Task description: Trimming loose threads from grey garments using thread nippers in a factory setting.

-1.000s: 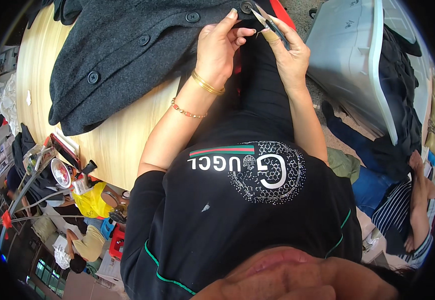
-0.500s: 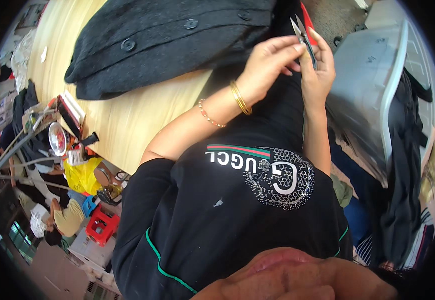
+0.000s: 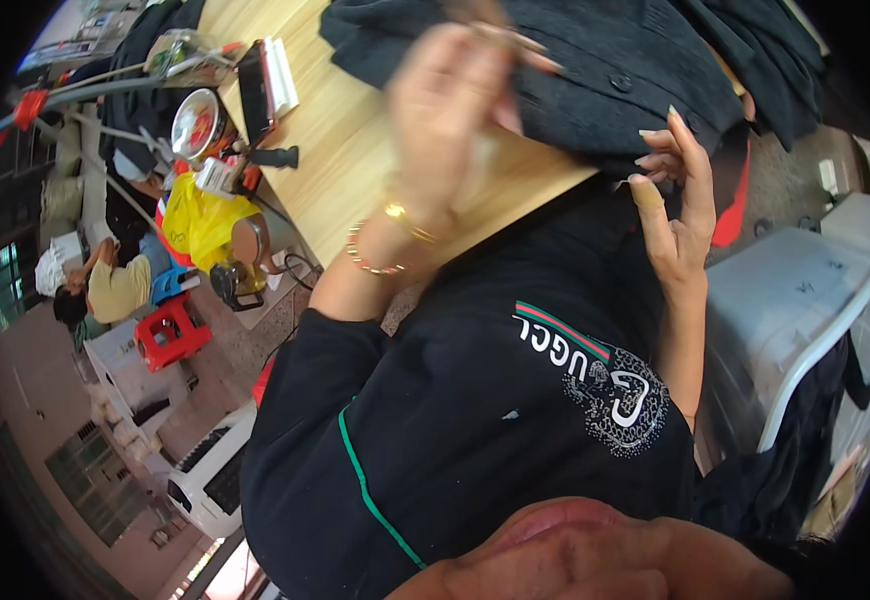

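Observation:
My left hand, gold bangle and beaded bracelet on its wrist, is over the wooden table beside the black coat. Motion smears its fingers, so whether they hold anything is unclear. A blurred brown shape shows just above them. My right hand is raised at the coat's near edge, its fingers apart and loosely bent, with a tan wrap on the thumb. A thin pale line shows by the thumb tip, too fine to name. Dark buttons run along the coat. No snips can be made out.
The wooden table ends at my front. On its left side are a bowl, a dark red case and a yellow bag. A red stool and a person are farther left. A translucent bin stands at right.
The thread snips that were between my hands no longer show. My hands have parted, the left swinging left over the table. The view has turned, shifting the coat right.

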Demonstrator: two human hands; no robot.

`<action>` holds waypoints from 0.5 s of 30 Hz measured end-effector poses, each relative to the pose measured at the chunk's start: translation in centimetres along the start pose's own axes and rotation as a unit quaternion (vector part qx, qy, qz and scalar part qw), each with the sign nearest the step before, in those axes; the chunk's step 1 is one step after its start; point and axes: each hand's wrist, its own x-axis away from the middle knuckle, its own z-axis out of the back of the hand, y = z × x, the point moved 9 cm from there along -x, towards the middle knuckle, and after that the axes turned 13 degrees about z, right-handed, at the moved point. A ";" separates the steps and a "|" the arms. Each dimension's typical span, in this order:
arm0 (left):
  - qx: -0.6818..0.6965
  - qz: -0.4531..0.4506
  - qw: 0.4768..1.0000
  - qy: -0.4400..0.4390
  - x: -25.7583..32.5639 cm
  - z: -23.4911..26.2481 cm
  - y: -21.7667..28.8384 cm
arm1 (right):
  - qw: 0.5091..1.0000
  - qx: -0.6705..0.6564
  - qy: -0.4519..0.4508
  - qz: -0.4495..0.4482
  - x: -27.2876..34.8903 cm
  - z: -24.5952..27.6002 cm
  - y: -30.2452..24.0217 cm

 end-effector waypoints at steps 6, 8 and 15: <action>-0.232 -0.013 0.930 0.286 -2.1 24.1 -0.1 | 0.997 0.058 -0.042 0.041 -3.1 -3.1 -0.5; -0.374 0.043 0.866 0.328 -1.9 28.1 -0.8 | 0.994 0.062 -0.057 0.070 -4.4 -4.5 -1.1; -0.631 0.071 0.700 0.327 -4.3 29.1 -1.6 | 0.966 0.133 -0.075 0.209 -8.5 -8.1 -2.3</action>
